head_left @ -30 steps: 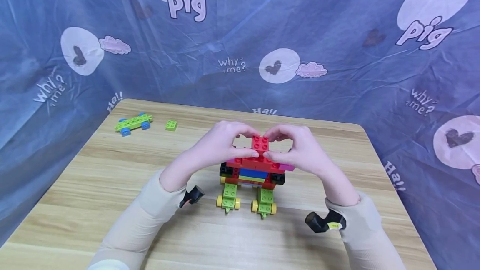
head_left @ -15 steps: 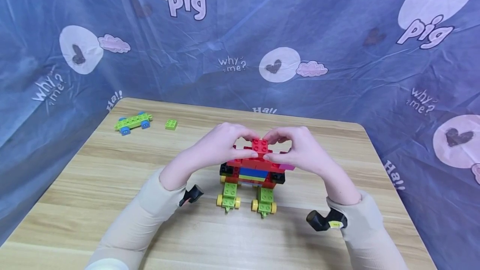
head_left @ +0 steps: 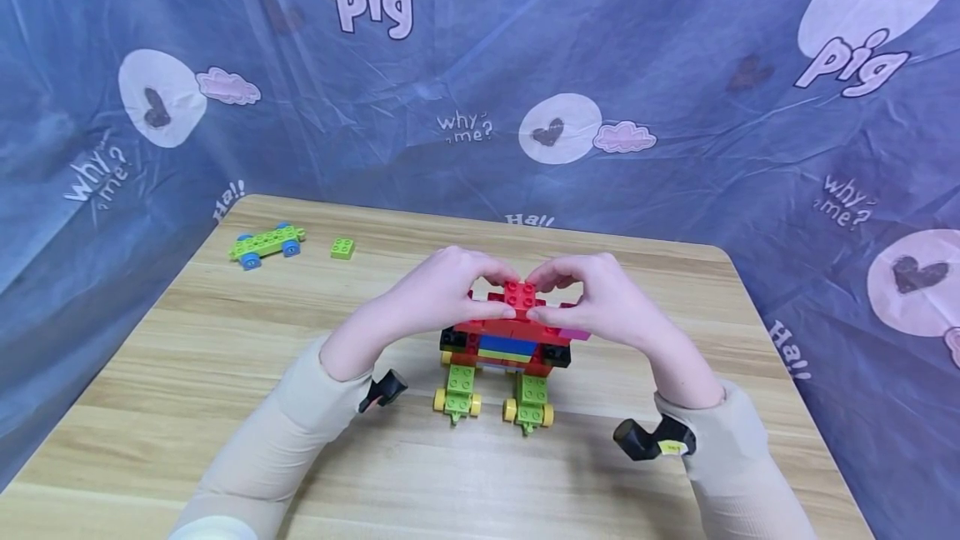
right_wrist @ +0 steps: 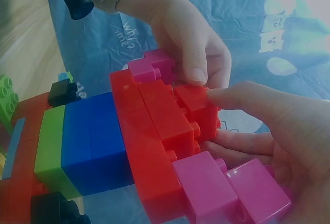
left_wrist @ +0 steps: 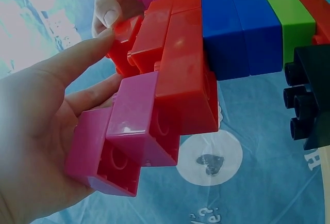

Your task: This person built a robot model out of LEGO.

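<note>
both hands meet over the top of a brick-built model [head_left: 504, 346] standing mid-table on two green wheeled bases [head_left: 459, 394]: the left hand [head_left: 442, 290] and the right hand [head_left: 596, 298] each pinch the small red two-by-two brick [head_left: 522, 294] between thumb and forefinger from opposite sides, a grip that appears meant to keep it square on the red layer below, though whether it is fully seated cannot be told. the wrist views show pink bricks [left_wrist: 121, 141] resting against the left palm. legible print on the blue backdrop [head_left: 675, 65] reads "pig", "why me?" and "ha!!"; a spare green wheeled chassis [head_left: 266, 245] and a loose green brick [head_left: 342, 249] lie at the far left of the wooden table [head_left: 225, 373].
</note>
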The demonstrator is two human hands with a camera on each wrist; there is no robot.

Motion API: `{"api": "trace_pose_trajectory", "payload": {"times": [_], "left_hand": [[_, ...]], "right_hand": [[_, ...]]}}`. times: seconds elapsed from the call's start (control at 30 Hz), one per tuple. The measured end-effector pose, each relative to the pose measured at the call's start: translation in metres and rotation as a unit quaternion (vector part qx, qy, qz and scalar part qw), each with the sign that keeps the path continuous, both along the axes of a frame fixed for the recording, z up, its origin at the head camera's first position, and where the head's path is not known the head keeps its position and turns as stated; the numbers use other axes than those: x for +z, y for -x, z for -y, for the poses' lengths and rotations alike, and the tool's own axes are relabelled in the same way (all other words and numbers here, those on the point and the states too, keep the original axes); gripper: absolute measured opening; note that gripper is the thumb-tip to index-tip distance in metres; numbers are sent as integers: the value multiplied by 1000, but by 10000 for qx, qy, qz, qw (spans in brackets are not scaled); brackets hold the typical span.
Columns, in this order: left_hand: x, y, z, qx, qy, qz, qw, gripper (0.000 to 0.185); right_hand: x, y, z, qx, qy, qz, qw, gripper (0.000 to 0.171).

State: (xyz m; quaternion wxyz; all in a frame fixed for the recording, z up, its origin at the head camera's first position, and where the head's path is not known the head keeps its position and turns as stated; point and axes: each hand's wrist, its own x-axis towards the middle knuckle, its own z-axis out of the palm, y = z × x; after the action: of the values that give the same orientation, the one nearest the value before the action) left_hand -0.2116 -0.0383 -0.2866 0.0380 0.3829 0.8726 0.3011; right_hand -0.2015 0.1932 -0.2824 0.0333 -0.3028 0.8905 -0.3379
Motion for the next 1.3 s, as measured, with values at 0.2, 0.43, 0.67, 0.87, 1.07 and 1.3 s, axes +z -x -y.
{"api": "trace_pose_trajectory", "payload": {"times": [0.2, 0.43, 0.67, 0.87, 1.07, 1.3], "left_hand": [[2, -1, -1, -2, 54, 87, 9999, 36], [5, -2, -3, 29, 311, 77, 9995, 37], [7, -2, -2, 69, 409, 33, 9991, 39], [7, -1, -3, 54, 403, 94, 9991, 38], [7, -2, -3, 17, 293, 155, 9994, 36], [6, -2, -4, 120, 312, 215, 9992, 35]], "right_hand": [[-1, 1, -1, 4, 8, 41, 10000, 25], [0, 2, -1, -68, -100, 130, 9998, 25], [1, 1, -1, -160, -158, 188, 9996, 27], [2, 1, 0, -270, -235, 260, 9990, 28], [4, -1, 2, -412, -285, 424, 9978, 29], [4, -1, 2, -496, -285, 494, 9971, 29]]}}
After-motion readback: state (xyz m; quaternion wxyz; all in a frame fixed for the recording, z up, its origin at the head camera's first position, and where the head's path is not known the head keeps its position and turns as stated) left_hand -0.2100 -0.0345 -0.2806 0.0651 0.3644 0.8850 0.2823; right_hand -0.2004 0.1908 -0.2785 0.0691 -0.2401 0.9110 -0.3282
